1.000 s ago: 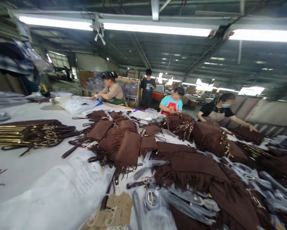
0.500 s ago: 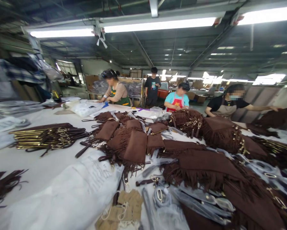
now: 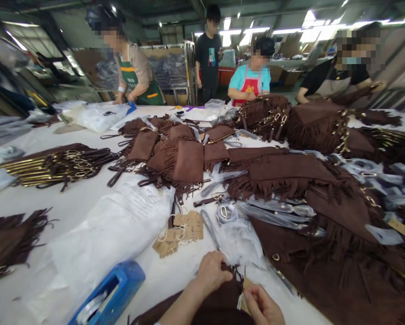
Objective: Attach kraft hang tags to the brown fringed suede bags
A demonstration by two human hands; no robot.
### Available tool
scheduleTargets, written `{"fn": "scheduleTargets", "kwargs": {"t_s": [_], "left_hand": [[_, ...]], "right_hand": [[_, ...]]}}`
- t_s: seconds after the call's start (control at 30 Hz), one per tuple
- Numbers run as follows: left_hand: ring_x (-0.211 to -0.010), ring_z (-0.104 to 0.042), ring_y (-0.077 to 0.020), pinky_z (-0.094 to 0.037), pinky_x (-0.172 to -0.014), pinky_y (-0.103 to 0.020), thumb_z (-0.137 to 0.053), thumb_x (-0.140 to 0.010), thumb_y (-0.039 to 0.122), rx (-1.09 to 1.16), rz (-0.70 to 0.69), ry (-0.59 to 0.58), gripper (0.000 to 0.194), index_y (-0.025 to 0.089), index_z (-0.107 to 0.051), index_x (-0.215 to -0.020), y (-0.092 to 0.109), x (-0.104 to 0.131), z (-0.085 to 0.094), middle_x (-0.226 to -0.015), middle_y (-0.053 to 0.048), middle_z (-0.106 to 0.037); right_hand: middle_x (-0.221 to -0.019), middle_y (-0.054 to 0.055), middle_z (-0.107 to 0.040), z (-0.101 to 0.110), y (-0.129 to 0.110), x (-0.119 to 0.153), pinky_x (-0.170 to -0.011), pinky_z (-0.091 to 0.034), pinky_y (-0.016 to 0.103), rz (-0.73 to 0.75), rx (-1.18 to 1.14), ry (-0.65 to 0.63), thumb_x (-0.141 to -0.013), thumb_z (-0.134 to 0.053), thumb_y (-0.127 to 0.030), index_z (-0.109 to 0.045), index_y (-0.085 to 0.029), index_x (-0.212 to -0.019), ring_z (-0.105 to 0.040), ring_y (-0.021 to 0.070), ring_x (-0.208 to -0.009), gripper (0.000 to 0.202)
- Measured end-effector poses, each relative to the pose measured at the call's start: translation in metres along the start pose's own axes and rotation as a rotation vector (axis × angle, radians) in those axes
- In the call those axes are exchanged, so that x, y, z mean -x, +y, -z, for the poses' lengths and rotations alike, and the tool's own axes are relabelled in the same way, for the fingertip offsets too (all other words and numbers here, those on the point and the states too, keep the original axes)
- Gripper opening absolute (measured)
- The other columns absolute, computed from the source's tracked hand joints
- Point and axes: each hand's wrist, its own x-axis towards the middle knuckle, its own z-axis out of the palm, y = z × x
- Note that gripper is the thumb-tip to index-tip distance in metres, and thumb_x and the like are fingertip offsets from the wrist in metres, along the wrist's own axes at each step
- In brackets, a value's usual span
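At the bottom middle a dark brown bag [image 3: 219, 298] lies on the table right in front of me. My left hand [image 3: 211, 274] is closed on its far edge, thumb and fingers gripping the brown material. My right hand [image 3: 263, 306] pinches a small tan hang tag [image 3: 246, 285] at the bag's right side, by a dark cord. The exact grip is partly hidden by the fingers. Just beyond the hands lie a clear plastic wrap [image 3: 241, 237] and several loose tan hang tags [image 3: 188, 225] with white strings.
A blue tape dispenser [image 3: 110, 289] stands at front left beside a white plastic bag [image 3: 114, 225]. Brown fringed bags [image 3: 188, 160] spread across the middle and right. Brass-edged pouches [image 3: 53, 164] are stacked at left. Several people [image 3: 137, 76] are across the table.
The view has tilted down. Both my hands, the brown bag under them and the blue tape dispenser now show. At right, a co-worker's outstretched arm has drawn in.
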Motion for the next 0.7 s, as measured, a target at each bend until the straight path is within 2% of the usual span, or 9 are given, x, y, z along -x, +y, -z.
{"fn": "scheduleTargets", "kwargs": {"t_s": [0.07,0.17,0.27,0.37,0.43,0.57,0.7], "left_hand": [[-0.072,-0.055,-0.0181,-0.038,-0.066,-0.026,-0.059,-0.055,0.016,0.142,0.043,0.0,0.013,0.016,-0.06,-0.068,-0.001,0.004,-0.001,-0.069,0.0,-0.06],[-0.06,-0.049,-0.0124,-0.033,-0.056,-0.022,-0.055,-0.051,0.01,0.318,0.085,0.03,0.013,0.016,-0.057,-0.063,-0.004,0.018,0.001,-0.057,0.005,-0.054],[-0.051,-0.042,-0.0099,-0.029,-0.052,-0.022,-0.057,-0.047,0.011,0.639,0.18,0.009,0.011,0.015,-0.056,-0.057,-0.01,0.034,0.01,-0.048,0.007,-0.051],[-0.05,-0.044,-0.0094,-0.031,-0.054,-0.022,-0.063,-0.046,0.015,0.857,0.257,-0.055,0.015,0.014,-0.06,-0.061,-0.015,0.045,0.02,-0.051,0.005,-0.058],[-0.053,-0.046,-0.0101,-0.032,-0.056,-0.023,-0.066,-0.045,0.015,0.91,0.263,-0.066,0.018,0.013,-0.062,-0.062,-0.015,0.049,0.025,-0.054,0.003,-0.061],[-0.055,-0.047,-0.0101,-0.033,-0.058,-0.023,-0.065,-0.046,0.013,0.942,0.237,-0.047,0.016,0.013,-0.062,-0.061,-0.011,0.055,0.025,-0.056,0.003,-0.062],[-0.056,-0.048,-0.01,-0.034,-0.06,-0.023,-0.065,-0.047,0.012,0.955,0.211,-0.051,0.016,0.013,-0.063,-0.063,-0.005,0.062,0.025,-0.056,0.003,-0.062]], "right_hand": [[-0.051,-0.004,-0.05,-0.001,-0.001,-0.001,-0.05,-0.037,0.023,-0.002,0.004,-0.022,-0.067,-0.056,-0.061,-0.055,-0.02,-0.061,-0.047,0.0138,-0.05,0.042],[-0.052,-0.004,-0.048,-0.005,-0.005,0.004,-0.051,-0.036,0.023,0.016,-0.013,-0.001,-0.071,-0.053,-0.061,-0.055,-0.02,-0.064,-0.045,0.0131,-0.05,0.042],[-0.051,-0.005,-0.048,-0.009,-0.015,0.011,-0.05,-0.035,0.022,0.039,-0.039,-0.035,-0.073,-0.055,-0.058,-0.056,-0.02,-0.066,-0.045,0.0122,-0.049,0.038],[-0.058,-0.001,-0.058,-0.015,-0.026,0.018,-0.056,-0.042,0.024,0.017,-0.098,-0.114,-0.073,-0.056,-0.057,-0.058,-0.02,-0.071,-0.054,0.0148,-0.056,0.037],[-0.063,0.002,-0.064,-0.02,-0.033,0.022,-0.061,-0.046,0.025,0.017,-0.139,-0.111,-0.072,-0.058,-0.057,-0.059,-0.02,-0.072,-0.059,0.017,-0.062,0.037],[-0.063,0.002,-0.067,-0.029,-0.039,0.027,-0.059,-0.046,0.023,0.09,-0.126,-0.048,-0.072,-0.06,-0.056,-0.063,-0.022,-0.076,-0.063,0.0178,-0.064,0.034],[-0.063,0.002,-0.066,-0.032,-0.039,0.026,-0.059,-0.046,0.023,0.127,-0.046,-0.097,-0.073,-0.059,-0.055,-0.067,-0.023,-0.08,-0.062,0.017,-0.061,0.034]]}}
